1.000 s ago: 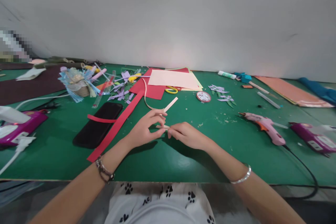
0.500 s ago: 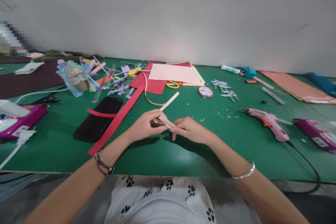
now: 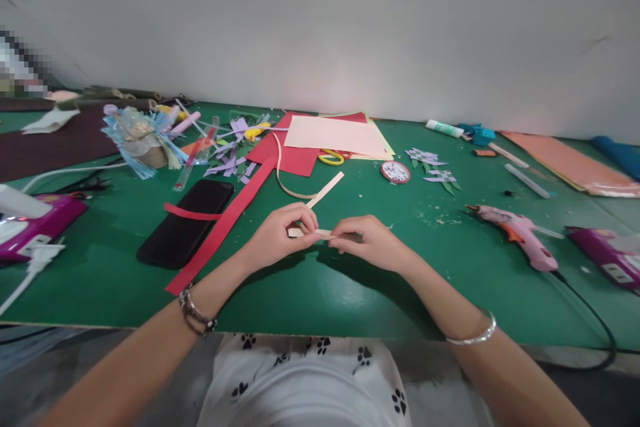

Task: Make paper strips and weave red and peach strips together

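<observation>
Between my hands is a narrow cream paper strip (image 3: 325, 233), held low over the green table. My left hand (image 3: 283, 230) pinches its folded part, and one straight end sticks up beyond the fingers. My right hand (image 3: 367, 238) grips the strip's other side between thumb and fingertips. Behind the left hand, a thin curled cream strip (image 3: 284, 183) reaches back to the paper stack. A long red paper strip (image 3: 235, 213) lies left of my hands, beside a black phone (image 3: 187, 223) with a short red strip across it.
Pale pink paper (image 3: 335, 135) tops a stack at the back, near yellow-handled scissors (image 3: 331, 157). Purple paper scraps (image 3: 233, 161) lie left of it. A round tin (image 3: 395, 172) and a pink glue gun (image 3: 520, 233) are to the right. Purple power strips (image 3: 43, 227) stand at both sides.
My right hand has turned and moved slightly up and right. The strip between my hands now lies more level. The whole view has shifted a little.
</observation>
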A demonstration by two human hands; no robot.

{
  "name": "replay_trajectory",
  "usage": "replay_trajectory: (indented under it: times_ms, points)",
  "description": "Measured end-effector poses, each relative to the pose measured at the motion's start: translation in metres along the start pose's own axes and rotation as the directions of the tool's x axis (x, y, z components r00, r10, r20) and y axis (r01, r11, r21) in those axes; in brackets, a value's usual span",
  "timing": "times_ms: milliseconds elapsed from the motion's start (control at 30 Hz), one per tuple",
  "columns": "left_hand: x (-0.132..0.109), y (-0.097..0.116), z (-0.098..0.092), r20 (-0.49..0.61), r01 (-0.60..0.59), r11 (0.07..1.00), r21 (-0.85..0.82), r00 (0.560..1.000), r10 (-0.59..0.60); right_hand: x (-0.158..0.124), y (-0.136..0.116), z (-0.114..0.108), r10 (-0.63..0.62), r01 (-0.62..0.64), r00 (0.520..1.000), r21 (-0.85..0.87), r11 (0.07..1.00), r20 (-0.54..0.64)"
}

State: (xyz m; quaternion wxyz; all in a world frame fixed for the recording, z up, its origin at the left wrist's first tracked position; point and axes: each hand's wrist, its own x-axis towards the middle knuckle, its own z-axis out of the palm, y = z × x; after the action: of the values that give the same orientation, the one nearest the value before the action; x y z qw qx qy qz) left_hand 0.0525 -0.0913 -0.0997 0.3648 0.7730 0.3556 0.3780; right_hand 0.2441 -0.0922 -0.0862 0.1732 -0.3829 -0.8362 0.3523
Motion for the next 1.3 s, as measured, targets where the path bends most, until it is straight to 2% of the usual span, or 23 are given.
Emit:
replay_trajectory:
  times_ms: [133, 300, 500, 600, 667, 767, 800, 867, 967, 1067, 1200, 1300]
  points:
    - [0.000, 0.000, -0.003, -0.099, 0.110, 0.992, -0.058, 0.988, -0.116, -0.003, 0.001, -0.004, 0.120, -0.121, 0.993, 0.100, 0.988, 0.013]
    - [0.001, 0.001, -0.008, -0.134, 0.237, 0.953, -0.187, 0.955, -0.263, -0.005, 0.000, -0.011, 0.219, -0.200, 0.967, 0.145, 0.969, -0.130]
    - [0.003, -0.004, -0.008, -0.217, 0.270, 0.905, -0.328, 0.911, -0.350, -0.008, 0.003, -0.017, 0.142, -0.122, 0.982, 0.156, 0.980, -0.124]
    - [0.002, -0.005, -0.008, -0.226, 0.279, 0.893, -0.353, 0.901, -0.370, -0.009, 0.006, -0.019, 0.165, -0.144, 0.977, 0.148, 0.978, -0.134]
    - [0.002, -0.005, -0.007, -0.236, 0.275, 0.897, -0.347, 0.900, -0.367, -0.008, 0.007, -0.018, 0.153, -0.139, 0.960, 0.076, 0.987, -0.233]
    - [0.002, -0.003, -0.004, -0.196, 0.283, 0.898, -0.335, 0.912, -0.361, -0.005, 0.004, -0.011, 0.022, -0.088, 0.913, -0.142, 0.986, -0.407]
    - [0.002, -0.002, -0.002, -0.166, 0.283, 0.899, -0.335, 0.921, -0.352, -0.003, 0.002, -0.008, -0.025, -0.068, 0.913, -0.211, 0.975, -0.407]
    - [0.001, -0.001, 0.002, -0.094, 0.275, 0.897, -0.347, 0.941, -0.325, 0.000, -0.003, -0.001, -0.080, -0.021, 0.944, -0.301, 0.953, -0.319]
    - [-0.001, 0.001, 0.009, -0.006, 0.265, 0.878, -0.398, 0.957, -0.292, 0.004, -0.009, 0.007, -0.081, 0.028, 0.983, -0.300, 0.953, -0.164]
    - [-0.001, 0.003, 0.011, 0.007, 0.264, 0.861, -0.434, 0.957, -0.289, 0.005, -0.011, 0.011, -0.015, 0.000, 0.996, -0.169, 0.986, -0.088]
    - [0.000, 0.006, 0.007, -0.015, 0.312, 0.873, -0.374, 0.939, -0.343, 0.002, -0.010, 0.009, 0.099, -0.093, 0.991, 0.058, 0.994, -0.095]
    - [0.001, 0.008, 0.003, -0.042, 0.344, 0.885, -0.315, 0.926, -0.375, 0.001, -0.009, 0.008, 0.149, -0.132, 0.984, 0.163, 0.978, -0.096]
